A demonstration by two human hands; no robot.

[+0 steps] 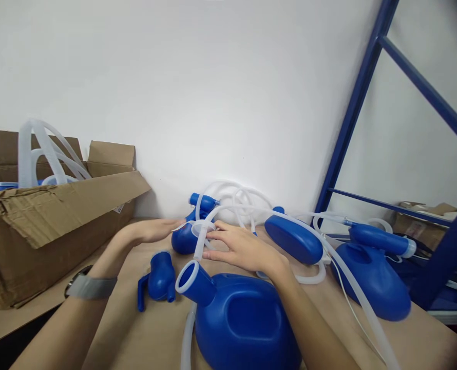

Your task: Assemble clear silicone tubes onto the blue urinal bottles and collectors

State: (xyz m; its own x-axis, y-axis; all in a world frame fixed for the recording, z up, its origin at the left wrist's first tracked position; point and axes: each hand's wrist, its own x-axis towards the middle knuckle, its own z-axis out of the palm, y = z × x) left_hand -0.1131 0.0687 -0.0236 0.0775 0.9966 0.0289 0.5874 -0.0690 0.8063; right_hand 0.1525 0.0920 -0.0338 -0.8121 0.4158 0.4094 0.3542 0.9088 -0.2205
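My left hand is stretched out with flat fingers, its tips close to a small blue bottle at the back. My right hand has its fingers apart, their tips at a translucent disc-shaped cap with a short tube stem. Whether those fingertips press on the cap cannot be made out. A clear hose runs from the cap area off to the right. Below my right hand lies a large blue plastic urinal bottle, its open neck pointing up and left. A blue spouted piece with a handle rests under my left hand.
An open cardboard box with hoses and blue parts stands at left. More blue bottles and a blue bottle with a hose fitting lie to the right. A blue metal frame rises at right, before the white wall.
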